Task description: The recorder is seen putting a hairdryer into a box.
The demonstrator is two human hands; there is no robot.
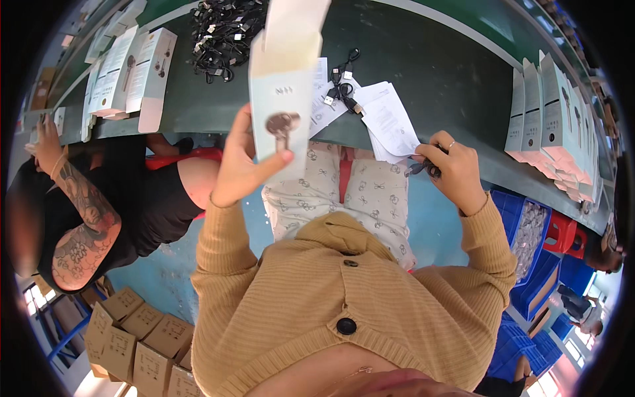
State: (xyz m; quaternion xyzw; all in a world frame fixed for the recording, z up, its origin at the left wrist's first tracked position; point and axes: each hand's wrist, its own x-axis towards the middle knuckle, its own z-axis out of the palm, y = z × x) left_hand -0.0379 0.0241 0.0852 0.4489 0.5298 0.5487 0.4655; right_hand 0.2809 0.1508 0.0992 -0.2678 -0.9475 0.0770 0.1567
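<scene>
My left hand (239, 162) grips a tall white carton (283, 83) with a picture of a dark device on its front, holding it upright with its top flap open. What is inside the carton cannot be seen. My right hand (458, 173) is closed around a coiled black cable (431, 169) at the table edge. Its fingertips also meet the corner of a folded white leaflet (390, 120), which lies on a small stack. Several black USB cables (340, 91) rest on the papers between my hands.
A large heap of black cables (225, 41) sits at the back left of the dark table (423, 56). Cartons (120, 74) stand at left, and a row of open cartons (552, 122) at right. A co-worker with a tattooed arm (86, 198) sits at left. Blue crates (522, 228) stand at right.
</scene>
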